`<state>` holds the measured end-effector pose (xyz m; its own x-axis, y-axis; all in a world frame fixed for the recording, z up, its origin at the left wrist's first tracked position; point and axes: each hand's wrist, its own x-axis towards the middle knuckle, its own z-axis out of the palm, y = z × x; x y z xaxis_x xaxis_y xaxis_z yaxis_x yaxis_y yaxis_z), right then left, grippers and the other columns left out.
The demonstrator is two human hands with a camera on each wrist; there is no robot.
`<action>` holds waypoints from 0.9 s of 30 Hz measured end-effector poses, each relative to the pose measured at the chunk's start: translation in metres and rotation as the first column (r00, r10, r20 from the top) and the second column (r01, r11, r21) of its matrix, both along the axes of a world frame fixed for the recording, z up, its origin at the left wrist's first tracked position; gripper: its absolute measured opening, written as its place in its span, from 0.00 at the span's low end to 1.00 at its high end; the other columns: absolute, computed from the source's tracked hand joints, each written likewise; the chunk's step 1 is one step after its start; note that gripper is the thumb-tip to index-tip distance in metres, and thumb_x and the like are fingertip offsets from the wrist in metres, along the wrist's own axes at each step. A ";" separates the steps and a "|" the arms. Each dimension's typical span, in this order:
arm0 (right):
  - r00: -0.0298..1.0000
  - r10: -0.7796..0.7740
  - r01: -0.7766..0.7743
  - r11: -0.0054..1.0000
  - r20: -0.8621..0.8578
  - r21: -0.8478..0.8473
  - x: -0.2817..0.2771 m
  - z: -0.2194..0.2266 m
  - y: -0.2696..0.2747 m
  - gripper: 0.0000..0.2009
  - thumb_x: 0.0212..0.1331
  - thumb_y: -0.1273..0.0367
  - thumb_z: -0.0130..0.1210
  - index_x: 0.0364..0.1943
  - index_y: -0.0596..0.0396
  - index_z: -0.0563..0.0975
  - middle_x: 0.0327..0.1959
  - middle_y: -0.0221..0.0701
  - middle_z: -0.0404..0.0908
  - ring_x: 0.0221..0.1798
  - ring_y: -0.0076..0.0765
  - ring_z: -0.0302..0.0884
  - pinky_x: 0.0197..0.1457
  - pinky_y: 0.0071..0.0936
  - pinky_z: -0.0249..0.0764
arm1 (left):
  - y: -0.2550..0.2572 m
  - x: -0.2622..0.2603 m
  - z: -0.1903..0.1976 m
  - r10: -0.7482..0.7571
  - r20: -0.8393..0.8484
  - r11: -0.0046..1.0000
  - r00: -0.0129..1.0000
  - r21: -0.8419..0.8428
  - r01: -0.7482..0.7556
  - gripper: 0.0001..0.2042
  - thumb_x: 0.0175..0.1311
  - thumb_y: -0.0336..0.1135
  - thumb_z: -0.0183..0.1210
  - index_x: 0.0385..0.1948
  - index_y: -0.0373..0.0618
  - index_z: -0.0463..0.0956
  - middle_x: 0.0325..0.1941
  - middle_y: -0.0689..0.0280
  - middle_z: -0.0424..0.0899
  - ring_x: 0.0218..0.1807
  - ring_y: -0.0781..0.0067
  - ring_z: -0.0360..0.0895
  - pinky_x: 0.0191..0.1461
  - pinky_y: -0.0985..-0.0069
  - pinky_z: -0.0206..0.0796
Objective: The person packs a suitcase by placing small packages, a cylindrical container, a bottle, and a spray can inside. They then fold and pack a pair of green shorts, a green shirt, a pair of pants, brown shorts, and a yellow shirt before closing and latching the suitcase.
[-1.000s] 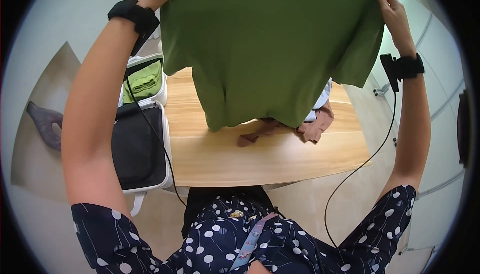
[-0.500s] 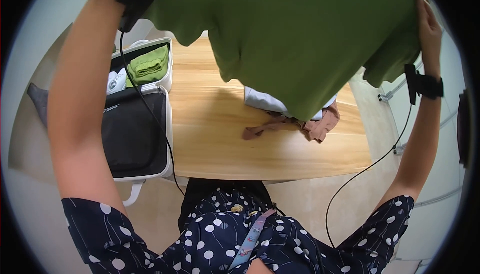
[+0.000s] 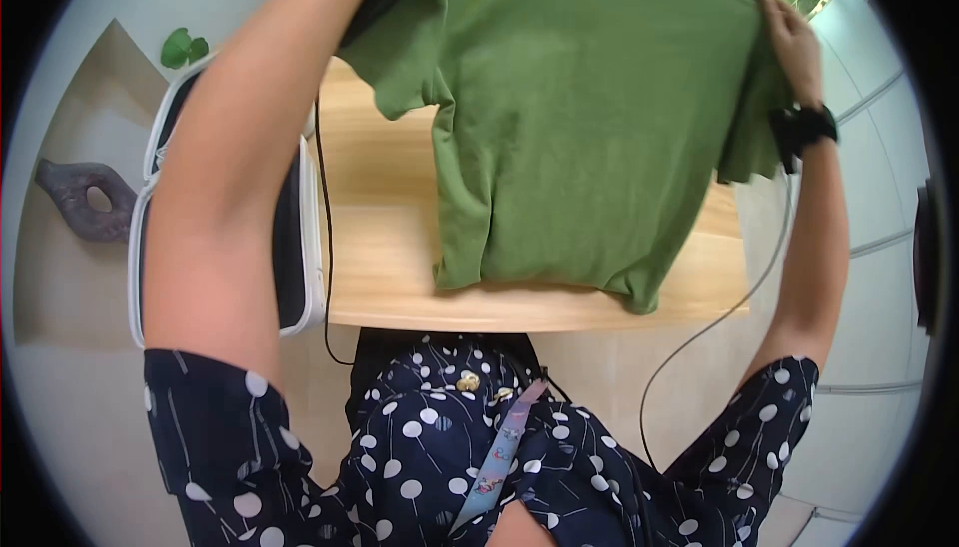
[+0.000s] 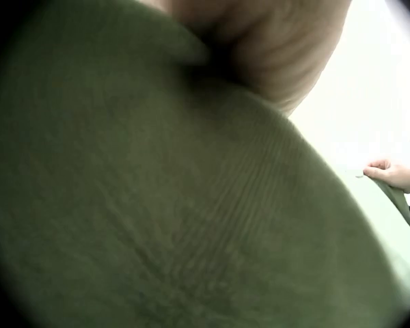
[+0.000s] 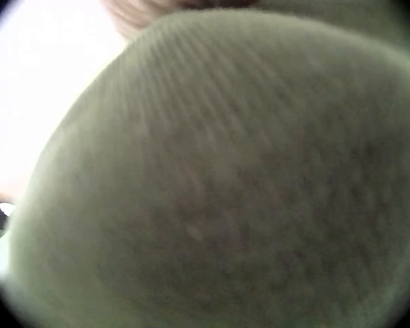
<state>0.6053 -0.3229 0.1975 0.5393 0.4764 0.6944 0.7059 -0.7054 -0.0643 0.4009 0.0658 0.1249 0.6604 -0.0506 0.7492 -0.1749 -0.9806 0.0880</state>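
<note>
Both hands hold the green cotton T-shirt (image 3: 589,137) spread above the pale wooden counter (image 3: 385,247) — right hand (image 3: 794,42) pinching one shoulder, left hand (image 4: 273,48) gripping the other — hem brushing the counter's near edge.

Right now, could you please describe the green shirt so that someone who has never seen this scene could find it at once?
Start at the wooden table in front of the person. Above it hangs a shirt, spread wide, with the right hand gripping one top corner while the other top corner runs out of view by the left wrist. It is the one large plain green cloth, its hem draping onto the table's near edge.
</note>
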 end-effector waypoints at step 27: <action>0.469 0.331 -0.823 0.501 -0.819 -0.269 -0.150 -0.157 0.018 0.09 0.53 0.71 0.60 0.39 0.52 0.78 0.38 0.33 0.76 0.40 0.39 0.76 0.43 0.32 0.73 | -0.089 -0.097 -0.079 -0.351 -0.935 0.863 0.056 -0.300 0.407 0.11 0.57 0.37 0.59 0.36 0.41 0.80 0.38 0.54 0.81 0.42 0.53 0.77 0.47 0.64 0.69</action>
<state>0.4556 -0.3054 0.0401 0.0836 0.9725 -0.2174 0.8909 -0.1707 -0.4209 0.3037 -0.0231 0.0456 0.6993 -0.5477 -0.4592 -0.3284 -0.8169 0.4742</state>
